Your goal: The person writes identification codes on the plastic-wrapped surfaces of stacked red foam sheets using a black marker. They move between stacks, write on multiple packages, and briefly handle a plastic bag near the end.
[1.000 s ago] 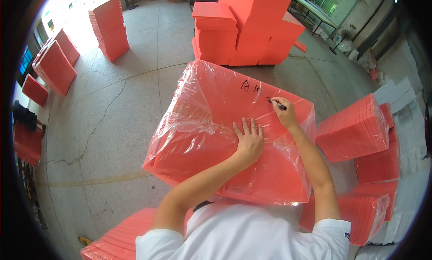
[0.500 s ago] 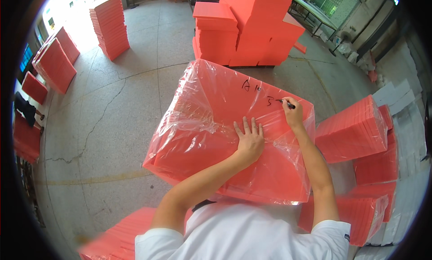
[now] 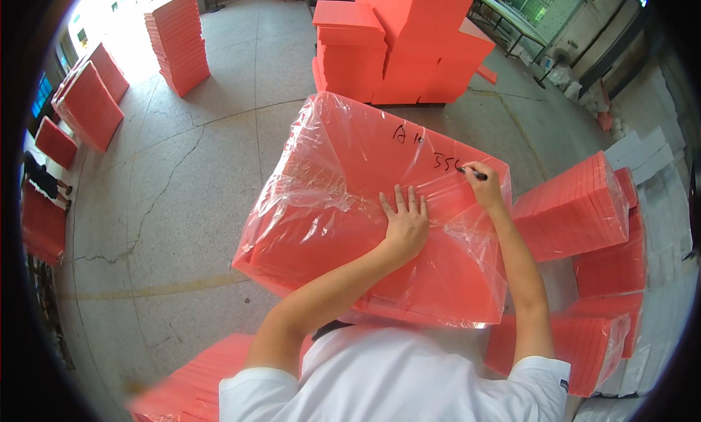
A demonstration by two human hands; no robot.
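Observation:
A big bundle of red sheets wrapped in clear plastic film (image 3: 343, 203) lies in front of me. My left hand (image 3: 404, 221) rests flat on its top, fingers spread, pressing the film down. My right hand (image 3: 483, 187) grips a black marker (image 3: 473, 173) whose tip touches the film near the bundle's far right corner. Black handwritten marks (image 3: 427, 150) run across the film left of the marker tip.
Stacks of red sheets stand around: a tall pile (image 3: 398, 39) behind the bundle, one stack (image 3: 177, 41) far left, leaning panels (image 3: 87, 101) at the left wall, more stacks (image 3: 584, 210) at right and one (image 3: 197, 385) near my left side. Cracked concrete floor (image 3: 168, 203) lies left.
My right hand has moved the marker rightward along the film, and more black marks have appeared behind it. My left hand has stayed flat on the bundle.

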